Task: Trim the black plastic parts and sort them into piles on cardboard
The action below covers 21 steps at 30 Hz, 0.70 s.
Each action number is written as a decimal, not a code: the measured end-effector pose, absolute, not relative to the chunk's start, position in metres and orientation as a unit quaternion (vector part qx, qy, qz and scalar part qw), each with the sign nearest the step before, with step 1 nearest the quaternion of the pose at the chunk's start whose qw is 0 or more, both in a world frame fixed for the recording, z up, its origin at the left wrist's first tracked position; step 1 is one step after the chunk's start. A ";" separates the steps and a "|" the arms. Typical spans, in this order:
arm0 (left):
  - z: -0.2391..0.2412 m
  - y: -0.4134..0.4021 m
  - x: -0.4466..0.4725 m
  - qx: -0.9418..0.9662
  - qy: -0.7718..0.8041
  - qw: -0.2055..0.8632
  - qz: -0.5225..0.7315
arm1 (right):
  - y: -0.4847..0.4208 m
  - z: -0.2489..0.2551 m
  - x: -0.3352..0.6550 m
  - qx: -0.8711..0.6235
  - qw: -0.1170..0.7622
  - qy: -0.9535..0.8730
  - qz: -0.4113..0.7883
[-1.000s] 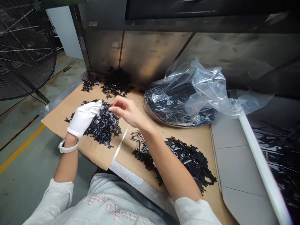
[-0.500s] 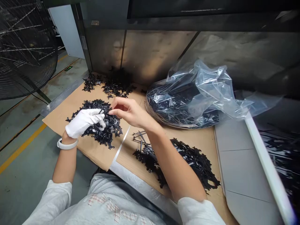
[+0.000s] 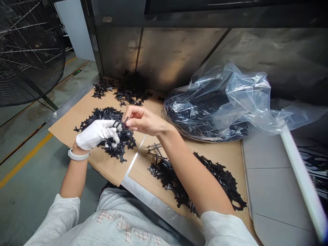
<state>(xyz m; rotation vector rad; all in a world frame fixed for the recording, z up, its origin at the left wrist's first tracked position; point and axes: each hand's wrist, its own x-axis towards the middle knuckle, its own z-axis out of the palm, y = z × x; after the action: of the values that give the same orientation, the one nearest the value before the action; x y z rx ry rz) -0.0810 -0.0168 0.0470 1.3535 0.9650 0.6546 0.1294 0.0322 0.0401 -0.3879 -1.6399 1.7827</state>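
Black, slim, plastic-looking part (image 3: pixel 126 121) pinched by fingertips of bare right hand (image 3: pixel 143 121), above loose heap of glossy black pieces (image 3: pixel 124 146). White-gloved left hand (image 3: pixel 98 133), over same heap, grips slim dark bars (image 3: pixel 117 124); whether joined, cannot tell. Judged light, stiff, snappable; hold mid-stem.

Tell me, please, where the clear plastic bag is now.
In the head view, the clear plastic bag lies right of the right hand, before the metal wall.
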 end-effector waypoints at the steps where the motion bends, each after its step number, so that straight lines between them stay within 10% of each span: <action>1: 0.043 -0.016 -0.081 0.575 0.407 0.645 0.297 | 0.035 0.038 0.130 -0.143 0.343 -0.621 0.690; 16: 0.052 -0.016 -0.093 0.601 0.356 0.693 0.178 | 0.036 -0.001 0.135 -0.085 0.212 -0.674 0.703; 21: 0.047 -0.017 -0.100 0.530 0.453 0.635 0.333 | 0.052 -0.005 0.156 -0.206 0.218 -0.726 0.619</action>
<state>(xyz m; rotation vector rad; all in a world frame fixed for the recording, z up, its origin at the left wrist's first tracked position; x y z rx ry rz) -0.1002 -0.0167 0.0465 1.2103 1.0353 0.7617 0.1556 0.0520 -0.0054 -0.5713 -2.0089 1.7145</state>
